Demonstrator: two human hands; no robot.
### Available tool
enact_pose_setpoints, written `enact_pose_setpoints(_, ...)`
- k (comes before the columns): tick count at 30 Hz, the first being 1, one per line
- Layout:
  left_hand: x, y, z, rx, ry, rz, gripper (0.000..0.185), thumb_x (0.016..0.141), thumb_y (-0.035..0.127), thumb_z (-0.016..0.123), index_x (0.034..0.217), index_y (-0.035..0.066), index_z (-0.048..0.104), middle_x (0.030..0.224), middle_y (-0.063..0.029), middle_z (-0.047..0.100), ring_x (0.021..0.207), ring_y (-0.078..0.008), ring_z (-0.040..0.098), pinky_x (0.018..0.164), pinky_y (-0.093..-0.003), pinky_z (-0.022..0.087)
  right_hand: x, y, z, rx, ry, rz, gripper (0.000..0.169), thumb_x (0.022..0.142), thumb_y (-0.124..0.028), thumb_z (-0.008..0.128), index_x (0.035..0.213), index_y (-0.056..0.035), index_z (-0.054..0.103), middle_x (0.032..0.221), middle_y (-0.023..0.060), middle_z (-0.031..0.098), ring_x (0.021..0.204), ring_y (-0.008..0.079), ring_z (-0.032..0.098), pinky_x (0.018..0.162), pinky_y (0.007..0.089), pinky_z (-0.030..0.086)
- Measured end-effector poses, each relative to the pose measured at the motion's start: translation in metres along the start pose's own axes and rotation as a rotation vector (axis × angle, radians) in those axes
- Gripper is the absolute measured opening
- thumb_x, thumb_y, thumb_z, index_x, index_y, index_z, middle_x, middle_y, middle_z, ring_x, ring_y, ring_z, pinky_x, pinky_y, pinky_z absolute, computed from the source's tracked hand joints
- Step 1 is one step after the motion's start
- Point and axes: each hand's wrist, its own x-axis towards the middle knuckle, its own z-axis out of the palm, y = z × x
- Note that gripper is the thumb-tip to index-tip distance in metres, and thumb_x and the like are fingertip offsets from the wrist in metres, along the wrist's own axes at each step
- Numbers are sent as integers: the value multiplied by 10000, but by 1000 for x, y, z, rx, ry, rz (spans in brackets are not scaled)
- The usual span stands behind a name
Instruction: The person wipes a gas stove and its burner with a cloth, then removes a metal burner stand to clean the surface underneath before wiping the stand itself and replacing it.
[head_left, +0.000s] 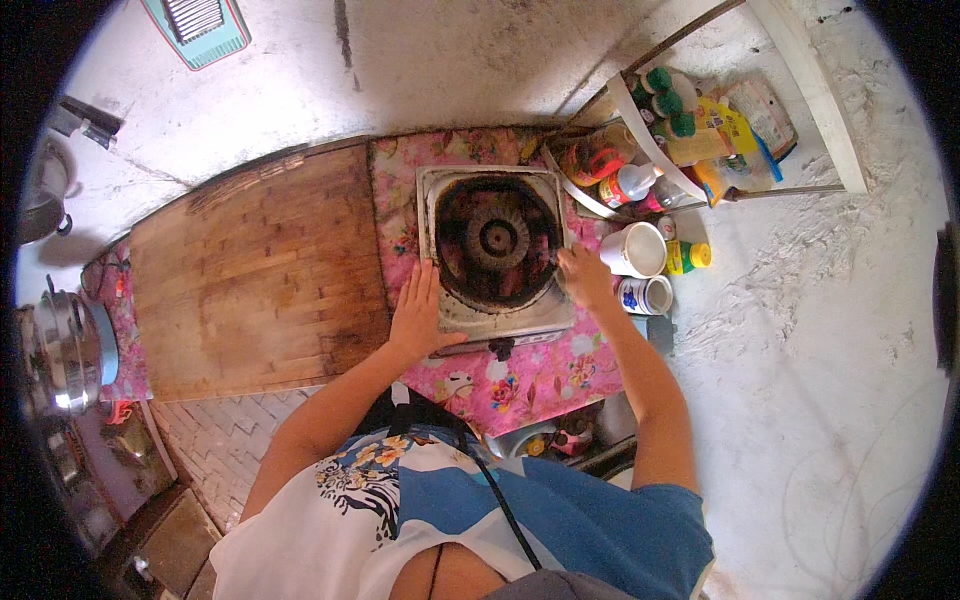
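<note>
A square metal gas stove with a blackened round burner well stands on a pink floral tablecloth before me. Its burner sits in the middle of the well, and a black knob is at the near front. My left hand lies along the stove's left edge, fingers straight and pointing away, thumb out over the front corner. At the right rim of the stove is my right hand, its fingers curled; something small and dark may be at the fingertips, but what it is cannot be told.
Left of the stove lies a large wooden board. On the right stand a white tub, a blue-patterned white jar and a yellow-capped bottle. Beyond them a corner rack holds bottles and packets. A steel pot is at far left.
</note>
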Motion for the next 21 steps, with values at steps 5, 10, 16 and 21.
enact_pose_setpoints(5, -1, 4, -7, 1, -31, -1, 1278, 640, 662, 749, 1476, -95, 149, 1572, -234, 103, 1461, -376, 134, 1167, -448, 203, 11, 11, 9, -129, 32, 85, 184, 878, -191, 563, 1044, -113, 583, 1009, 154, 585, 888, 367, 638, 707, 502, 526)
enact_pose_setpoints(10, -4, 1, -4, -21, 22, 45, 1266, 640, 640, 756, 1479, -85, 145, 1569, -240, 118, 1444, -403, 175, 1159, -479, 217, 92, 33, 10, -153, 1, 231, 206, 934, -234, 495, 1089, -118, 565, 1015, 182, 597, 849, 390, 649, 693, 502, 524)
enact_pose_setpoints(16, 0, 6, -10, -19, -10, 24, 1272, 635, 664, 745, 1466, -103, 164, 1560, -252, 140, 1449, -403, 159, 1161, -467, 217, 41, 25, 23, -171, 140, 135, 243, 975, -268, 431, 1110, -110, 556, 1022, 191, 598, 895, 399, 629, 724, 521, 516)
enact_pose_setpoints(21, 1, 3, -2, -1, -15, 11, 1276, 647, 691, 724, 1471, -101, 158, 1571, -238, 106, 1465, -376, 120, 1167, -460, 196, -49, -5, 22, -42, -115, 180, 209, 874, -165, 529, 1064, -107, 592, 1025, 158, 594, 930, 357, 634, 804, 525, 502)
